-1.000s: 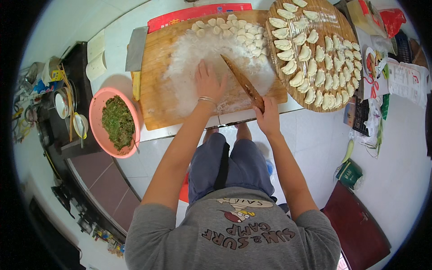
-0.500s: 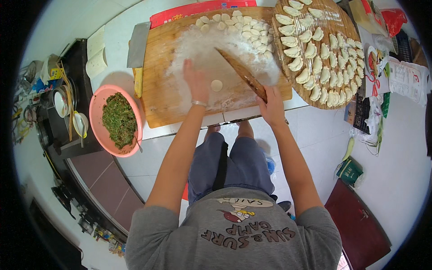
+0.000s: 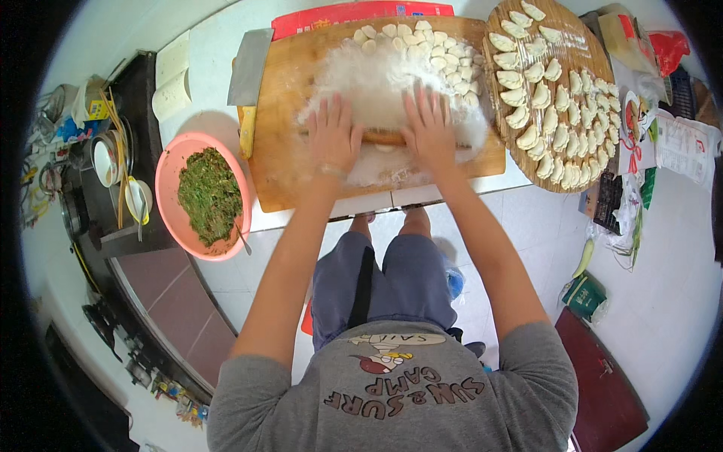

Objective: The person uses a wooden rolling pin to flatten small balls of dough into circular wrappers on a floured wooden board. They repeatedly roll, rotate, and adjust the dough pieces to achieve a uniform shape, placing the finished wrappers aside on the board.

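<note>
while the left hand (image 3: 334, 137) and the right hand (image 3: 429, 129) lie apart, palms down and fingers pointing far, each grip is flat and uncurled, resting on the rolling pin (image 3: 382, 138) without wrapping it. the pin runs left to right across the floured wooden board (image 3: 279, 151), a pale dough round (image 3: 384, 148) showing at its near edge.

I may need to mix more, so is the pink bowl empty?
Not empty: the pink bowl holds a mound of chopped green mixture, with bare pink wall visible around it.
</note>
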Action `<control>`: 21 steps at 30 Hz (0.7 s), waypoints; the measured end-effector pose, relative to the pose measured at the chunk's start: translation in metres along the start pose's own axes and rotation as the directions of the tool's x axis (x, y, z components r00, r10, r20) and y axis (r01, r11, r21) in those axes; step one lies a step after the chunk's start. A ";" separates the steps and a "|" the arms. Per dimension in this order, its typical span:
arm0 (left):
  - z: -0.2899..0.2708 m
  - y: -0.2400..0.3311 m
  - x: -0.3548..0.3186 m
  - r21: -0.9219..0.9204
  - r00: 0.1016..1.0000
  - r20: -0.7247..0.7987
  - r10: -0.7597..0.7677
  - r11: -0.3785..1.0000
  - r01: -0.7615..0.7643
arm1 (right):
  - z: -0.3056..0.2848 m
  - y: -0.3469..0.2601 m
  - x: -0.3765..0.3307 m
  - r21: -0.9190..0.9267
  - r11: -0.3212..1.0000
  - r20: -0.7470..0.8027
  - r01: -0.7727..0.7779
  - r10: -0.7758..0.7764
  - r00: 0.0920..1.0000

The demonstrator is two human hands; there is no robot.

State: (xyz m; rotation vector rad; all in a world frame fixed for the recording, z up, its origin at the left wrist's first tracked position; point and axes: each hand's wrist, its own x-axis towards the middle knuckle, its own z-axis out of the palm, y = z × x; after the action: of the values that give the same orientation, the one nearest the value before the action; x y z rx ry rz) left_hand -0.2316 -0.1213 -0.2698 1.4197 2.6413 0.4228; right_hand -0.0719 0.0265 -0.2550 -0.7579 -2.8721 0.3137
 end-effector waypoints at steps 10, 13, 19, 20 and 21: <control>-0.012 -0.010 0.013 0.094 0.999 -0.035 -0.020 0.995 0.023 | 0.017 -0.011 0.029 -0.010 1.000 -0.143 -0.011 0.009 0.990; -0.014 -0.006 -0.029 -0.016 1.000 0.018 0.020 1.000 -0.020 | 0.007 -0.015 -0.006 -0.041 0.999 -0.076 -0.017 0.013 0.997; -0.007 -0.008 -0.016 -0.039 0.988 -0.156 -0.004 0.999 -0.002 | 0.007 -0.008 -0.032 0.231 0.971 0.215 -0.059 0.008 0.977; -0.008 -0.004 -0.005 -0.032 0.972 -0.234 -0.014 0.999 0.007 | 0.001 -0.006 -0.026 0.304 0.936 0.248 -0.174 0.099 0.964; -0.007 0.001 -0.007 -0.118 0.963 -0.258 -0.085 0.991 0.056 | -0.002 -0.005 -0.021 0.376 0.881 0.287 -0.287 0.184 0.940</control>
State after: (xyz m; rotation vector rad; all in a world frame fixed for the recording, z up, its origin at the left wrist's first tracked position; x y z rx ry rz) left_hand -0.2282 -0.1277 -0.2627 1.3133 2.8083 0.7862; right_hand -0.0558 0.0116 -0.2540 -1.0439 -2.7640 1.0804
